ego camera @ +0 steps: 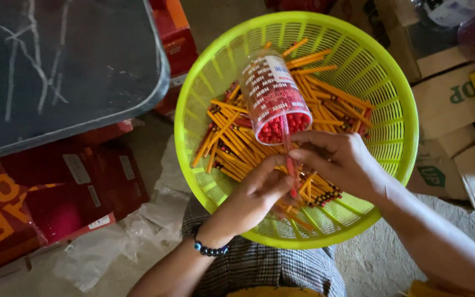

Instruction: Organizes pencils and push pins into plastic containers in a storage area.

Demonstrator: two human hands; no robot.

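Both pinched shut, left hand (259, 190) and right hand (339, 159) grip one red pencil (290, 165), over green basket (402, 110).

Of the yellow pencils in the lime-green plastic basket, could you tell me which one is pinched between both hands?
The pencil poking from the clear cylindrical tub; left hand and right hand pinch it, while the loose pencils lie flat.

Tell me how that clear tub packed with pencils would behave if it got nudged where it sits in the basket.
The tub lies tilted on loose pencils, so it would probably roll or slide. Its open mouth faces the hands, so pencils could spill. It looks packed full, likely heavy for its size.
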